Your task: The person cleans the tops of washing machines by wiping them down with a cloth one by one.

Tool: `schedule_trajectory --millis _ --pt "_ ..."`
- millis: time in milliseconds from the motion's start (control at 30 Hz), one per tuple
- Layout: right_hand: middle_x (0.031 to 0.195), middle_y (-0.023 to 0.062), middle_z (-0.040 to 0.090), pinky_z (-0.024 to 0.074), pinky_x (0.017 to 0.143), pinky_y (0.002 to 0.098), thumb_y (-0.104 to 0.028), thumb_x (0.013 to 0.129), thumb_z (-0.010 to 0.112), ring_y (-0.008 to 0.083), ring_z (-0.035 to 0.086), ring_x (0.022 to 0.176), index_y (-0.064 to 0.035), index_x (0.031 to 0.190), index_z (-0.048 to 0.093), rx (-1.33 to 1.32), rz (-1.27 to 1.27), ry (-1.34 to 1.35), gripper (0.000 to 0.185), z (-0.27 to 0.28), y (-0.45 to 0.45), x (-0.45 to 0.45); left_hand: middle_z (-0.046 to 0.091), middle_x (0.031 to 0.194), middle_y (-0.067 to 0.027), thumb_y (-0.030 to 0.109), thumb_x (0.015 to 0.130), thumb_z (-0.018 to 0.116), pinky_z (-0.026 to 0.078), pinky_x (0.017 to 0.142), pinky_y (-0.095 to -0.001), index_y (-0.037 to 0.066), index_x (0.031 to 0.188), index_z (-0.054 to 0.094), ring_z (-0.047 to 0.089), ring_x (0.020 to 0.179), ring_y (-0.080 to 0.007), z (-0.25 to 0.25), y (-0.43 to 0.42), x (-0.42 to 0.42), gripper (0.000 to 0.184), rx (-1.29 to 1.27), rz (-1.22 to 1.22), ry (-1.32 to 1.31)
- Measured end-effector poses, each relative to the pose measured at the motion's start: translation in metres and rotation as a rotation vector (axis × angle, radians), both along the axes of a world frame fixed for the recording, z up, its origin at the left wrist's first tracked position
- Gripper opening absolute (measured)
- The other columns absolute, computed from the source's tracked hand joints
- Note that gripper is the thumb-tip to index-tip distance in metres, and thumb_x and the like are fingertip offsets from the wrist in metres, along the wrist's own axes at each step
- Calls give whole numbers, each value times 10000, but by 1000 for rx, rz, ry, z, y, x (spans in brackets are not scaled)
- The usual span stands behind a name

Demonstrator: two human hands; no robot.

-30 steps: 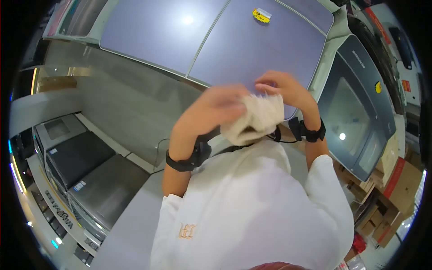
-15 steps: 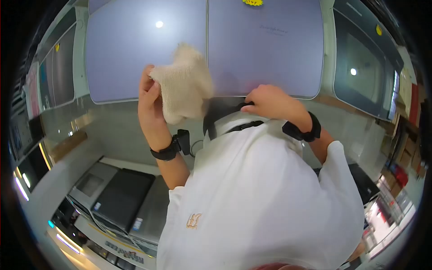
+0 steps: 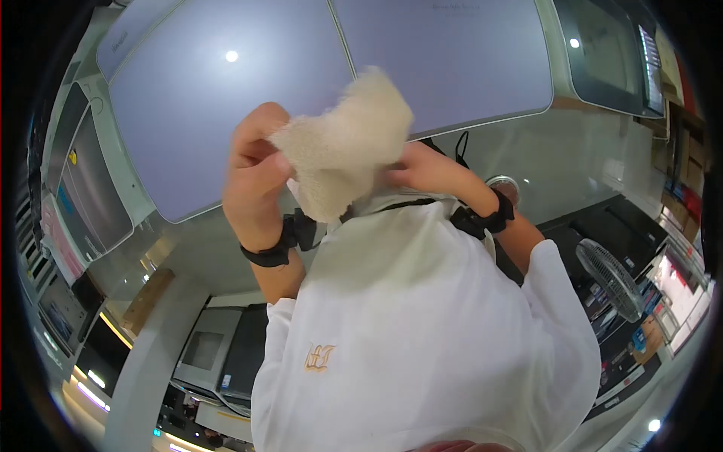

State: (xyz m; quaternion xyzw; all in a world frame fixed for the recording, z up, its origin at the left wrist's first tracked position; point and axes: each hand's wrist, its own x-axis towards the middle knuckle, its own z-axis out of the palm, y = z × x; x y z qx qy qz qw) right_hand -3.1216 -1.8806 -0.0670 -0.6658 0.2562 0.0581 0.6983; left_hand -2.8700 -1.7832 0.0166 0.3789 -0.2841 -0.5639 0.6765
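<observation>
Purple panels [image 3: 459,68] bear apparently cursive script [image 3: 456,7]; left hand [image 3: 260,173] pinches cloth [image 3: 343,147].

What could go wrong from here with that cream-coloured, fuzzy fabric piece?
1. Slip: the left hand pinches the cream-coloured, fuzzy fabric piece near one edge; whether the right hand also grips it is unclear, so it might drop.
2. Snag: the boxy black module on the left wrist sits close to the fabric and could catch it.
3. Tangle: the thin black cord loop beyond the right hand might hook fingers.
</observation>
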Motion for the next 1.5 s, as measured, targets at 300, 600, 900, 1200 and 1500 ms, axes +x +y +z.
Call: schedule_trajectory --millis 300,600,900,1200,1500 --pt "764 175 690 524 645 397 -215 984 669 318 677 715 -56 1028 727 -736 -529 259 175 82 -44 -4 675 1013 -44 178 1016 676 449 768 -249 -3 1151 641 613 860 -98 19 -2 82 228 394 237 -836" --pt "1259 147 688 534 894 469 -177 953 718 332 680 1066 -38 1356 640 -1222 -438 -201 434 49 -22 60 656 1396 -183 166 1021 658 504 1028 -416 61 1434 600 655 1211 -308 -41 11 85 430 603 907 -1623" --pt "1608 261 431 346 1188 591 -342 961 717 414 434 1475 6 1505 512 -1313 -11 91 678 28 -6 69 268 1746 -160 413 1040 620 196 1268 -610 229 1649 405 252 1595 -403 -77 18 42 671 388 137 -1785" --pt "1604 281 422 333 1198 592 -308 918 754 441 415 1484 -14 1533 499 -1321 -130 -2 727 25 6 91 288 1739 -163 396 1023 637 210 1254 -626 202 1641 424 264 1583 -434 -89 26 24 682 492 322 -1849" --pt "1641 251 393 331 1213 575 -272 967 708 461 388 1501 -26 1543 490 -1176 120 -48 663 19 17 43 396 1647 -236 362 968 698 265 1230 -599 153 1563 542 353 1495 -479 -69 97 -36 651 602 278 -1631"
